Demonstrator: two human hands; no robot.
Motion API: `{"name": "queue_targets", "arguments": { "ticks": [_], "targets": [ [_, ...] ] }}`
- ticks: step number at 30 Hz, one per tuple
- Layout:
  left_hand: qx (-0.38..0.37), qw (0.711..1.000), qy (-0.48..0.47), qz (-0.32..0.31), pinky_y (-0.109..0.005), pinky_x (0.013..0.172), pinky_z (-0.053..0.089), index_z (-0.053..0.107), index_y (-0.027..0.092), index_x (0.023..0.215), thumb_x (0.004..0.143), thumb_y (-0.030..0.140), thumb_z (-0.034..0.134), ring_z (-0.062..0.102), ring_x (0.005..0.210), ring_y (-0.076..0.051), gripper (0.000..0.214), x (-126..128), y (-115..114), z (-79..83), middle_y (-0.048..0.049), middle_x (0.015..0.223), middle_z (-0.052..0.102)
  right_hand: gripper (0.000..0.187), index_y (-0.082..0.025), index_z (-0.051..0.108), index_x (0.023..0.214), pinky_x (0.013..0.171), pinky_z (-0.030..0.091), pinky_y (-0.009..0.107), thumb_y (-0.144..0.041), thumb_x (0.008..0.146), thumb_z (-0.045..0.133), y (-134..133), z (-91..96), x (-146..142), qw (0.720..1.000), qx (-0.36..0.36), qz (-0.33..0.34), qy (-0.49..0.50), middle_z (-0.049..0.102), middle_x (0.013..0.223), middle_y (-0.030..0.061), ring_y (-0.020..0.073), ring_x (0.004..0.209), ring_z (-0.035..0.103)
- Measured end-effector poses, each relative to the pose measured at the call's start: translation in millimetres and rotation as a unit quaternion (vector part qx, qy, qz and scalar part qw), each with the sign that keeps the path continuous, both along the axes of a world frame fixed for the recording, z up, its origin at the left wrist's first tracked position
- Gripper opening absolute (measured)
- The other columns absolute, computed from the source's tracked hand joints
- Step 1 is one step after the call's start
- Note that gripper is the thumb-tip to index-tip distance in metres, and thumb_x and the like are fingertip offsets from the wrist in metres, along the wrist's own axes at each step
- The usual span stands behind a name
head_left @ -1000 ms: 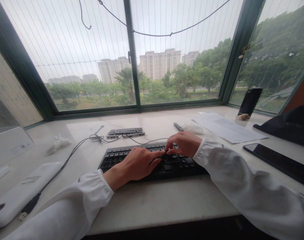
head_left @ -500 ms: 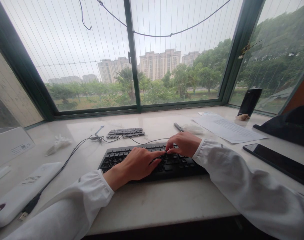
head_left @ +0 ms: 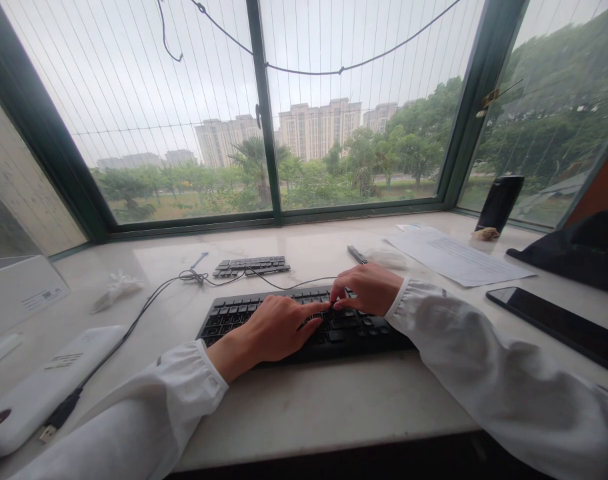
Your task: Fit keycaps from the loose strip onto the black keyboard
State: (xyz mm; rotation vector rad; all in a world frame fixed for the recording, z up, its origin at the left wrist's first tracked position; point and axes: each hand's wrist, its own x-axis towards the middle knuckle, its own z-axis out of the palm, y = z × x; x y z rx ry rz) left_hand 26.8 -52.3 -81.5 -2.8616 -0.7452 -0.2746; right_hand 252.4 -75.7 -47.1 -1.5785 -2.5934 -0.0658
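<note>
Low over the keyboard (head_left: pixel 224 313), left hand (head_left: pixel 274 325) spread, right hand (head_left: pixel 368 288) curled (gripping or not, unclear), tabletop (head_left: pixel 324 400) reaching near edge (head_left: pixel 329 447).

In the middle of the tabletop (head_left: pixel 334 393), the keyboard (head_left: pixel 340 335), beneath the left hand (head_left: pixel 277 327) and the right hand (head_left: pixel 369 288). Behind it, the loose keys (head_left: pixel 250 262), with the cable (head_left: pixel 197 276) partly across. To the left, the flat case (head_left: pixel 67 370) with the USB plug (head_left: pixel 64 407) beside; behind, the box (head_left: pixel 24 283) and the crumpled plastic (head_left: pixel 118 289). To the right, the phone (head_left: pixel 554 327); behind it, the paper sheet (head_left: pixel 454 257).
</note>
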Motion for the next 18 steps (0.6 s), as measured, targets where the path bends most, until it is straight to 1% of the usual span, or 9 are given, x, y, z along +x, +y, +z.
{"name": "queue_targets", "arguments": {
  "ticks": [5,10,16,18],
  "targets": [
    [0.01,1.0,0.006,0.009,-0.031,0.062,0.046,0.043,0.033,0.138,0.096,0.043,0.029,0.067,0.068,-0.023,0.045,0.5,-0.5,-0.8,-0.006,0.076,0.069,0.017,-0.03,0.071,0.091,0.068,0.04,0.026,-0.037,0.081,0.06,-0.2,0.8,0.1,1.0,0.011,-0.002,-0.006,0.072,0.09,-0.0004,0.0166,0.082,0.064],
    [0.003,1.0,0.005,0.008,-0.03,0.063,0.046,0.045,0.03,0.137,0.096,0.042,0.03,0.067,0.068,-0.022,0.046,0.5,-0.7,-0.6,-0.0068,0.076,0.069,0.017,-0.03,0.072,0.09,0.067,0.039,0.026,-0.039,0.08,0.06,1.0,-0.3,1.2,1.0,0.003,-0.003,-0.009,0.072,0.089,-0.0003,0.0172,0.082,0.064],
    [0.013,1.0,0.004,0.008,-0.03,0.062,0.046,0.044,0.034,0.138,0.096,0.042,0.029,0.067,0.067,-0.022,0.045,0.7,-0.3,-1.5,-0.0056,0.075,0.069,0.015,-0.031,0.071,0.089,0.065,0.038,0.025,-0.038,0.079,0.062,2.8,-2.7,2.7,1.0,0.006,0.004,-0.003,0.072,0.087,-0.0022,0.0164,0.081,0.064],
    [0.013,1.0,0.004,0.009,-0.03,0.062,0.046,0.043,0.033,0.138,0.096,0.042,0.029,0.067,0.067,-0.022,0.045,0.8,-0.4,-1.5,-0.0057,0.075,0.069,0.015,-0.031,0.071,0.089,0.065,0.039,0.025,-0.038,0.079,0.062,2.8,-2.7,2.7,1.0,0.005,0.004,-0.001,0.072,0.087,-0.0023,0.0162,0.081,0.064]
  ]
}}
